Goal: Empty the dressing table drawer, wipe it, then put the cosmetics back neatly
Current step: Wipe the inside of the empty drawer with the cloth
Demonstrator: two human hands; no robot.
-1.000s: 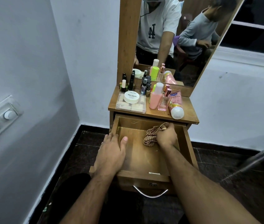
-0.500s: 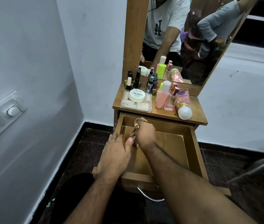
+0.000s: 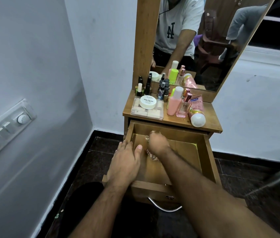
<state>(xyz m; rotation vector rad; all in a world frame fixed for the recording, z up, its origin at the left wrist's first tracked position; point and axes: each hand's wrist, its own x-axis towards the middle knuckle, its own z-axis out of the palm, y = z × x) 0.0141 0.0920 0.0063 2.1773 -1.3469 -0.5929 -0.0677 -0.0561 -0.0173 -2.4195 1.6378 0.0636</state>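
inside the drawer, right hand grips the cloth; left hand rests flat.

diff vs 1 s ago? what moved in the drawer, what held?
The right hand, still gripping the checked cloth, swept from the back right of the drawer to its back left, ending beside the left hand. Nothing was picked up or released. The left hand stayed resting on the drawer's left edge, the drawer stayed open, and the cosmetics stayed on the tabletop.
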